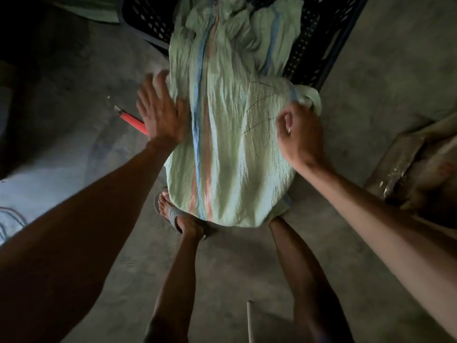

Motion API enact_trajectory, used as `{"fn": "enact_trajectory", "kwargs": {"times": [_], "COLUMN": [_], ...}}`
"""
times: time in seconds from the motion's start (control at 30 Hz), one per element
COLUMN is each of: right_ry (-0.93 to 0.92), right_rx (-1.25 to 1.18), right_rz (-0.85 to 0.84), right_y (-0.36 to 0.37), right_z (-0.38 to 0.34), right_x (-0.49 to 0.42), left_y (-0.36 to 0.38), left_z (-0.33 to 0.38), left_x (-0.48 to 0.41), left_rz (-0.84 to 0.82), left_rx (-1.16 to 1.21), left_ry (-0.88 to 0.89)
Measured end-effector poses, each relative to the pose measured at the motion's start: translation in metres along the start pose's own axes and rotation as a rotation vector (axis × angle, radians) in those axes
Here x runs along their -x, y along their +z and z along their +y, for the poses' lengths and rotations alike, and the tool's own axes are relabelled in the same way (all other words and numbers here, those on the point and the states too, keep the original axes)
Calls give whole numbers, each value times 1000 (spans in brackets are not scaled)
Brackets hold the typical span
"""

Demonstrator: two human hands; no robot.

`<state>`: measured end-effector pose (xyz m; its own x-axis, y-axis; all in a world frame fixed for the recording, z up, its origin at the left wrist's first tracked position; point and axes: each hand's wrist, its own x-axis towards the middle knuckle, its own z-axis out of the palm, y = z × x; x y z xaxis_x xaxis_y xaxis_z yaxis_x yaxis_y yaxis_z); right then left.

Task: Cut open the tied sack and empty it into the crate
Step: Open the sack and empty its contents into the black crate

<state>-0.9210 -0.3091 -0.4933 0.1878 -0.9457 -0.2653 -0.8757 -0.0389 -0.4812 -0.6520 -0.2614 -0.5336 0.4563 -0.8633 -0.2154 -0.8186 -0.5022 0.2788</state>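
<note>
A pale green woven sack (230, 134) with blue and orange stripes lies tilted, its upper end draped into the black perforated crate (309, 53) and its lower end near my feet. My left hand (160, 110) is flat and open against the sack's left side, fingers spread. My right hand (300, 134) is closed on a bunched corner of the sack at its right edge. A red-handled cutter (131, 118) lies on the floor, partly hidden behind my left hand.
Bare concrete floor all round. A brown sack (420, 164) lies at the right. My legs and a sandalled foot (173, 214) stand just below the sack. A thin white stick (250, 320) lies at the bottom. Pale sacking (14, 194) sits at the left.
</note>
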Motion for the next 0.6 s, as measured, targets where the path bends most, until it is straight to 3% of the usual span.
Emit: {"fn": "enact_trajectory", "kwargs": {"times": [0.13, 0.23, 0.43, 0.53, 0.6], "right_ry": [161, 407, 785, 888, 927], "right_rx": [120, 167, 225, 135, 108], "right_rz": [-105, -170, -384, -337, -270], "right_y": [22, 49, 119, 146, 161], "right_z": [19, 42, 97, 109, 114], "right_x": [104, 168, 216, 203, 194], "left_y": [-1, 18, 81, 109, 143], "left_z": [-50, -103, -176, -207, -199], "left_x": [57, 83, 87, 55, 101], "left_rz": [-209, -366, -488, -525, -613], "left_rx": [-83, -108, -96, -131, -120], "left_ry": [-222, -233, -196, -256, -347]}}
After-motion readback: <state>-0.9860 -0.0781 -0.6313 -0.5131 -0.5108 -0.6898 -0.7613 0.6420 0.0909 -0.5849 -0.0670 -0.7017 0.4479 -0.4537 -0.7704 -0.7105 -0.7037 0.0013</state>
